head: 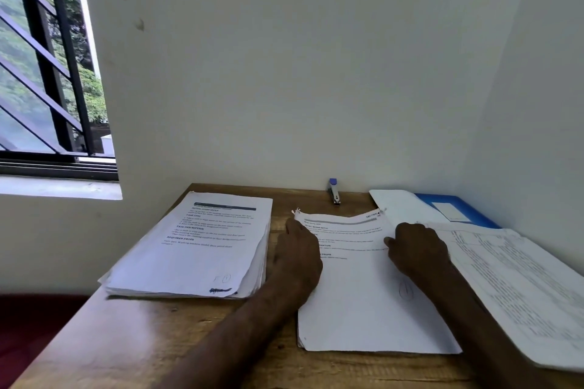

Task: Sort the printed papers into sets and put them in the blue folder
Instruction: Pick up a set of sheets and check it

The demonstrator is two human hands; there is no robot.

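Observation:
A thick stack of printed papers [202, 246] lies at the left of the wooden table [132, 335]. A thinner set of printed papers [363, 303] lies in the middle. My left hand [298, 257] rests on that set's left edge, near its top corner. My right hand [417, 249] lies on its upper right part with the fingers curled down onto the sheet. To the right lies a third pile of densely printed sheets [518, 287]. The blue folder [458, 210] sits at the back right against the wall, partly covered by a white sheet [401, 205].
A small blue and silver stapler [334, 191] stands at the table's back edge by the wall. White walls close in the table at the back and right. A barred window [47, 73] is at the upper left. A dark red surface [28, 325] lies below the table's left side.

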